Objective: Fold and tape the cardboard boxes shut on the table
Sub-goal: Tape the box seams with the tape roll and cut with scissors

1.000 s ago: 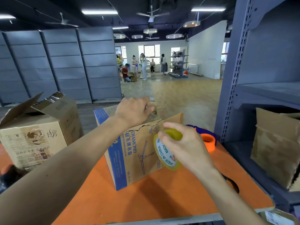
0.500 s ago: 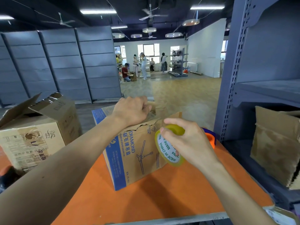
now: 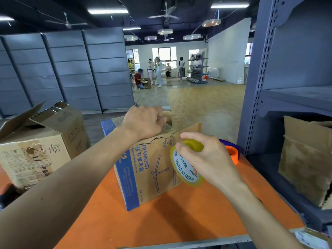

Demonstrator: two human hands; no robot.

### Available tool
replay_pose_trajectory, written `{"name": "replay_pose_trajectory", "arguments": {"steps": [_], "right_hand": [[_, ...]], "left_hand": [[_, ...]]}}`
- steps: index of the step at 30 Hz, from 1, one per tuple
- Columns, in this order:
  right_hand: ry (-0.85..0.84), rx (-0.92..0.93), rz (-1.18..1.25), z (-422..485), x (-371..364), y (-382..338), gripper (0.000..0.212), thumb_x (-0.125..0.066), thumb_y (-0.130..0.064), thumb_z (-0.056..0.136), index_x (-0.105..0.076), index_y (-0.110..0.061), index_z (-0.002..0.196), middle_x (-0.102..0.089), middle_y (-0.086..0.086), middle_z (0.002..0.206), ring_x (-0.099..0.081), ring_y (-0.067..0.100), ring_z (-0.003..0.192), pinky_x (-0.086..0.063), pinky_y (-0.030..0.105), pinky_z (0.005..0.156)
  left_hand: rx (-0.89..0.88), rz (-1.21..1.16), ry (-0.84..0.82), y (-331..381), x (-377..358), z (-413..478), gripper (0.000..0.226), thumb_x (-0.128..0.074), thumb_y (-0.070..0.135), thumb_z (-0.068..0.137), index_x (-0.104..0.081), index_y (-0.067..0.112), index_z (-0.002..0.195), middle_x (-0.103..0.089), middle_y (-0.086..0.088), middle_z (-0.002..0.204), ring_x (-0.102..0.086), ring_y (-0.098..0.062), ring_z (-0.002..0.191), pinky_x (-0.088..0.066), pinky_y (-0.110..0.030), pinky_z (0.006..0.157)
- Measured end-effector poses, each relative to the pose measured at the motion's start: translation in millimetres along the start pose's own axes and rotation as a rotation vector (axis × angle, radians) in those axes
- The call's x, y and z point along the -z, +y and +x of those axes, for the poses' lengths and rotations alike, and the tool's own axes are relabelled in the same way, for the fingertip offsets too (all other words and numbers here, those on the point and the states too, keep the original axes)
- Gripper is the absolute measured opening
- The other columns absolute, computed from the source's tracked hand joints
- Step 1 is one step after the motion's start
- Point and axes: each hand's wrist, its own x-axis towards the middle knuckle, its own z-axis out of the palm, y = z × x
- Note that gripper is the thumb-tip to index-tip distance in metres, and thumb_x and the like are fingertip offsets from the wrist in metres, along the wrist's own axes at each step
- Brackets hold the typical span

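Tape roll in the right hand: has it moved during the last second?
No. The tape roll remains beside the fan drawing on the DIAMOND box, in the right hand's grip.

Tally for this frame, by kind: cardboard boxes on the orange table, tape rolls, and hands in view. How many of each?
Cardboard boxes: 2 (fan box, open-flapped box)
Tape rolls: 2 (clear roll, orange roll)
Hands: 2 (left hand, right hand)
Total: 6

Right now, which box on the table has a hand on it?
The blue-edged box, under the left hand; the plain box at the left stands untouched, flaps up.
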Motion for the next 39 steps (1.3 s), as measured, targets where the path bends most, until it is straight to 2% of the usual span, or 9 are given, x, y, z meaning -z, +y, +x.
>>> {"name": "replay_pose_trajectory", "arguments": {"steps": [11, 17, 21, 23, 25, 27, 31, 36, 39], "right_hand": [[-0.019, -0.02, 0.01, -1.1, -1.4, -0.7, 0.043, -0.067, -0.056, 0.084, -0.067, -0.041, 0.124, -0.071, -0.008, 0.092, -0.062, 0.013, 0.077, -0.056, 0.03, 0.08], [-0.02, -0.026, 0.017, -1.9, -0.7, 0.2, 0.042, -0.067, -0.055, 0.083, -0.067, -0.042, 0.123, -0.071, -0.011, 0.09, -0.062, 0.011, 0.074, -0.056, 0.03, 0.08], [-0.028, -0.023, 0.015, -1.8, -0.9, 1.0, 0.041, -0.068, -0.055, 0.084, -0.067, -0.041, 0.123, -0.069, -0.013, 0.087, -0.061, 0.01, 0.074, -0.057, 0.031, 0.082], [-0.031, -0.021, 0.016, -1.8, -1.7, 1.1, 0.041, -0.068, -0.055, 0.084, -0.067, -0.042, 0.123, -0.071, -0.012, 0.091, -0.062, 0.011, 0.076, -0.057, 0.032, 0.083], [-0.034, -0.023, 0.022, -1.6, -1.8, 1.1, 0.042, -0.068, -0.055, 0.084, -0.067, -0.042, 0.124, -0.072, -0.011, 0.094, -0.062, 0.011, 0.077, -0.057, 0.032, 0.083], [-0.039, -0.026, 0.027, -1.8, -1.5, 1.1, 0.043, -0.068, -0.055, 0.084, -0.066, -0.041, 0.124, -0.073, -0.009, 0.094, -0.062, 0.011, 0.078, -0.057, 0.033, 0.084], [-0.042, -0.024, 0.035, -3.6, -1.3, 1.5, 0.045, -0.067, -0.057, 0.084, -0.065, -0.042, 0.126, -0.073, -0.008, 0.102, -0.064, 0.013, 0.081, -0.057, 0.033, 0.085], [-0.045, -0.013, 0.039, -6.2, -4.1, 4.9, 0.053, -0.064, -0.063, 0.078, -0.063, -0.043, 0.128, -0.074, -0.01, 0.102, -0.064, 0.01, 0.081, -0.058, 0.033, 0.086], [-0.041, 0.001, 0.038, -8.1, -6.1, 5.8, 0.059, -0.059, -0.067, 0.074, -0.062, -0.044, 0.129, -0.072, -0.015, 0.111, -0.068, 0.009, 0.097, -0.055, 0.036, 0.093]], "left_hand": [[0.01, 0.059, -0.04, 2.4, 0.5, 2.4, 0.027, -0.043, 0.055, 0.102, -0.049, 0.031, 0.091, -0.065, 0.004, 0.091, -0.064, -0.027, 0.097, -0.033, -0.04, 0.087], [0.133, 0.056, -0.045, -11.6, 0.8, 7.9, 0.056, -0.049, 0.071, 0.092, -0.035, 0.02, 0.109, -0.054, 0.002, 0.069, -0.05, -0.024, 0.071, -0.038, -0.044, 0.089], [0.089, 0.141, 0.021, -16.1, 1.7, 8.5, 0.038, -0.05, 0.056, 0.099, -0.053, 0.026, 0.123, -0.066, -0.004, 0.109, -0.055, -0.029, 0.111, -0.036, -0.043, 0.096], [-0.023, 0.001, 0.077, -12.5, 1.6, 10.2, 0.033, -0.051, 0.05, 0.101, -0.065, 0.027, 0.12, -0.064, -0.001, 0.123, -0.049, -0.026, 0.123, -0.035, -0.043, 0.104], [-0.201, -0.249, -0.057, -6.0, 4.0, 13.1, 0.045, -0.04, 0.054, 0.103, -0.071, 0.025, 0.118, -0.065, 0.003, 0.127, -0.05, -0.021, 0.129, -0.032, -0.046, 0.113], [-0.307, -0.291, -0.276, 1.2, 5.9, 13.8, 0.061, -0.026, 0.064, 0.096, -0.072, 0.028, 0.112, -0.068, 0.01, 0.113, -0.057, -0.017, 0.119, -0.035, -0.047, 0.112], [-0.226, -0.357, -0.383, -0.4, -1.4, 18.7, 0.049, -0.031, 0.07, 0.091, -0.055, 0.035, 0.066, -0.053, 0.024, 0.063, -0.047, -0.003, 0.066, -0.041, -0.036, 0.07], [-0.252, -0.466, -0.427, -1.2, -3.0, 23.8, 0.042, -0.036, 0.052, 0.105, -0.053, 0.026, 0.077, -0.052, 0.016, 0.076, -0.05, -0.003, 0.075, -0.044, -0.038, 0.083], [-0.214, -0.477, -0.477, 1.5, -0.3, 21.2, 0.043, -0.033, 0.07, 0.095, -0.06, 0.048, 0.07, -0.054, 0.035, 0.07, -0.05, 0.005, 0.075, -0.04, -0.035, 0.082]]}}
